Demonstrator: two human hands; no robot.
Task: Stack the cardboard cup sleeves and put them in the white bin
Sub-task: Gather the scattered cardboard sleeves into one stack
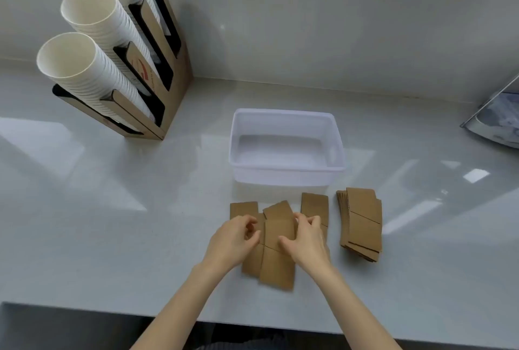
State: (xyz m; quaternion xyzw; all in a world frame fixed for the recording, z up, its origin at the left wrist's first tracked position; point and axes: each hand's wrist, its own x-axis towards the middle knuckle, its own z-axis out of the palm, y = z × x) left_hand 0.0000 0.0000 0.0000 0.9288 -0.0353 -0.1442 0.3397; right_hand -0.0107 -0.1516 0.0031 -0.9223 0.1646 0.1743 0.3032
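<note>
Several flat brown cardboard cup sleeves [278, 265] lie overlapping on the grey counter just in front of the white bin [286, 172], which holds nothing. A neat stack of sleeves [362, 223] sits to the right of them. My left hand [236, 240] rests on the left side of the loose sleeves with its fingers curled at their edge. My right hand [307, 240] lies on their right side, thumb and fingers pinching the top sleeve. Both hands partly cover the sleeves beneath.
A wooden cup holder [157, 74] with three slanted columns of white paper cups stands at the back left. A metal-edged object [497, 119] sits at the right edge. The counter's front edge runs near my forearms; a wall stands behind the bin.
</note>
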